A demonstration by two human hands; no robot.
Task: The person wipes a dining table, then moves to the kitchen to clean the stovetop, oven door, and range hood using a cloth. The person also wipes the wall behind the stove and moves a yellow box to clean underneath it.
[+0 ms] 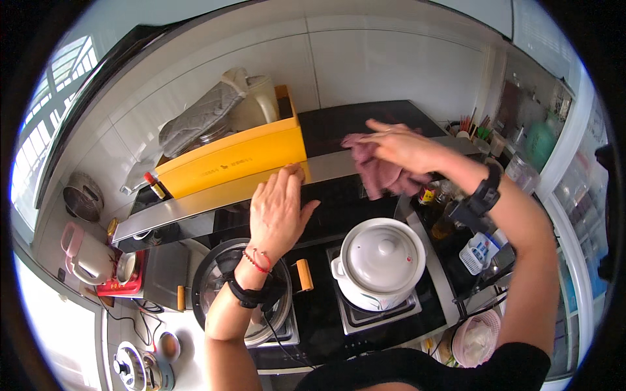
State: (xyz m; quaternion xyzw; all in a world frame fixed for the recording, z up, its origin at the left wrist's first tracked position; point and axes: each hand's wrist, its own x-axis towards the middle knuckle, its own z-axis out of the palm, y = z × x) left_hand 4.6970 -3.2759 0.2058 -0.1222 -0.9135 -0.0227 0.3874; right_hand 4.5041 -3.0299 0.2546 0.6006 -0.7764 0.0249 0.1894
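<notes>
My right hand grips a mauve cloth, which hangs over the steel front edge of a black shelf behind the hob. The cloth is slightly blurred. My left hand reaches to the lower front edge of a yellow box on that shelf, with the fingertips at its right end; whether they press on the box or the shelf edge is unclear. In the box are a grey oven mitt and a cream jug. Below stands a white lidded ceramic pot.
A wide pan with a glass lid and wooden handles sits on the left burner. A lipstick-like red-capped tube stands left of the box. Bottles and a small white basket are at the right, an electric kettle at the left.
</notes>
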